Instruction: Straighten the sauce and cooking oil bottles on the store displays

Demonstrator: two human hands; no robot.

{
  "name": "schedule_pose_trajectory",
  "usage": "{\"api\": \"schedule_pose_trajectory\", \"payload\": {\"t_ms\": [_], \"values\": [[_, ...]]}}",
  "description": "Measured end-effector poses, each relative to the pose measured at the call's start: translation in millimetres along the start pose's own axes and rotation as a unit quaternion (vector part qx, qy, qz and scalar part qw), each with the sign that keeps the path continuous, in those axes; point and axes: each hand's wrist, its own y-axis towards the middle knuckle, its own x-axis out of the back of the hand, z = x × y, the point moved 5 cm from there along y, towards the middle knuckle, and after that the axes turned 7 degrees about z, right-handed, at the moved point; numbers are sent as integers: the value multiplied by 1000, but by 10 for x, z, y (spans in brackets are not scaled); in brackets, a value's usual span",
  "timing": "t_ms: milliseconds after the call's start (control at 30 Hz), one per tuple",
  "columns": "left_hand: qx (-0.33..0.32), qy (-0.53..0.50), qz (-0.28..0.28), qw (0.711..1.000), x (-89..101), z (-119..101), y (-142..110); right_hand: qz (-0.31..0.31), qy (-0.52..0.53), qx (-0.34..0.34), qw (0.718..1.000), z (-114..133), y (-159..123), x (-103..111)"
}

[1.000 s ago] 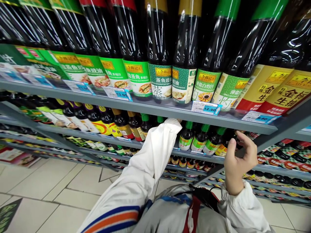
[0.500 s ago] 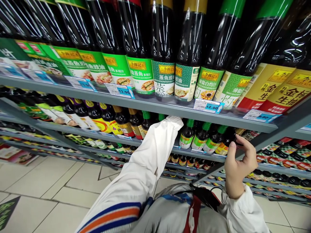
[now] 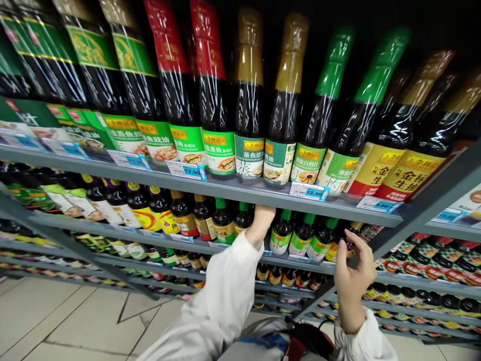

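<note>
My left hand (image 3: 264, 216) reaches into the second shelf, under the upper shelf board. Its wrist and back show, but the fingers are hidden behind the board. Beside it on the left stands a green-capped sauce bottle (image 3: 243, 216), and on the right another green-capped bottle (image 3: 281, 233) with a green and white label. My right hand (image 3: 353, 276) hangs in front of the shelf's right end. Its thumb and bent fingers are apart, with nothing visible between them. Close behind its fingertips is a yellow-labelled bottle (image 3: 332, 252), partly covered.
Tall sauce bottles (image 3: 250, 115) with gold, red or green caps line the upper shelf (image 3: 225, 186), which carries price tags (image 3: 314, 192). Lower shelves hold small jars (image 3: 275, 275). A slanting grey upright (image 3: 424, 195) divides the shelving on the right. Tiled floor (image 3: 75, 321) lies below.
The view has tilted up, showing the bottle caps. My left wrist, formerly under the sleeve and shelf, now shows bare below the board. My right hand keeps much the same pose.
</note>
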Motion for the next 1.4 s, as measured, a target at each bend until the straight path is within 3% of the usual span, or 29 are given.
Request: {"api": "schedule_pose_trajectory", "payload": {"t_ms": [100, 167, 233, 300, 367, 400, 600, 733, 867, 1133, 1400], "values": [[-19, -42, -67, 997, 32, 3, -345, -5, 9, -3, 1000, -35, -1, -7], [-77, -35, -106, 991, -8, -66, -684, -10, 15, -2, 1000, -52, -3, -5], [-156, -4, -17, 988, -226, -199, -991, -13, 17, -3, 1000, -77, -9, 3], [-200, 27, 139, 969, -544, -307, -1236, -16, 19, -6, 1000, -115, -21, 20], [-185, 46, 246, 950, -808, -332, -1380, -22, 28, -9, 999, -169, -36, 51], [-162, 52, 268, 948, -900, -314, -1402, -24, 33, -11, 999, -201, -42, 71], [-33, 54, 259, 964, -1209, -133, -1228, -32, 36, -27, 998, -426, -46, 196], [-53, 52, 233, 970, -1354, -176, -1082, -6, 42, -8, 999, -515, -37, 221], [-82, 52, 242, 966, -1498, -235, -1005, 16, 58, 11, 998, -585, -23, 257], [40, -44, 134, 989, -1631, -148, -781, 30, 87, 60, 994, -703, -14, 397], [15, -81, 72, 994, -1660, -14, -539, 41, 108, 85, 990, -838, -24, 481]]}}
